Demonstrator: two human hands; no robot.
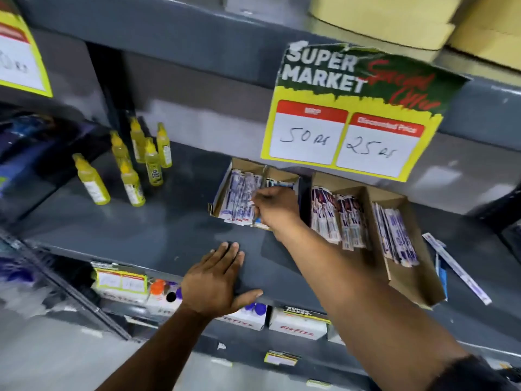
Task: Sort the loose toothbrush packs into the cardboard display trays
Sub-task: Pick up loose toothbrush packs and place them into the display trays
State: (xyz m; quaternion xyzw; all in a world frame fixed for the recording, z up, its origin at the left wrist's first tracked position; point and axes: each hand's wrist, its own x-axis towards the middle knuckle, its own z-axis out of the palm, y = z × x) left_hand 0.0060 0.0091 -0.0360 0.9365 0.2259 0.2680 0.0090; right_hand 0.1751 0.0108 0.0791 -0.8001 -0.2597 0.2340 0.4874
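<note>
Currently we find the right hand [275, 208] reached into the left tray [222, 193] on the grey shelf [169, 221], its fingers [258, 200] pressed together around the packs [239, 197] standing there; the frame is blurred, so we cannot tell whether one pack or several are pinched. The left hand [215, 283] lies flat on the shelf's front edge, fingers spread, holding nothing.

We judge the packs light, thin and long, card-backed with a glossy face, so likely slippery and apt to fan out or topple when one is drawn. They should be taken by the stiff long edges near the middle, not by the flexible end.

The right tray [406, 249] sits just beside the left one and holds three upright rows in its compartments. Loose packs [456, 269] lie flat on the shelf just right of that tray, one overlapping another; these appear to be what is left to sort.

Obstructions: a hanging price sign [349, 114] covers the rear of both trays and would meet any hand lifted high. Yellow bottles [132, 165] stand well apart to the left and pose no hindrance. The right forearm crosses in front of the right tray, so the loose packs would be an awkward reach for the left hand.
</note>
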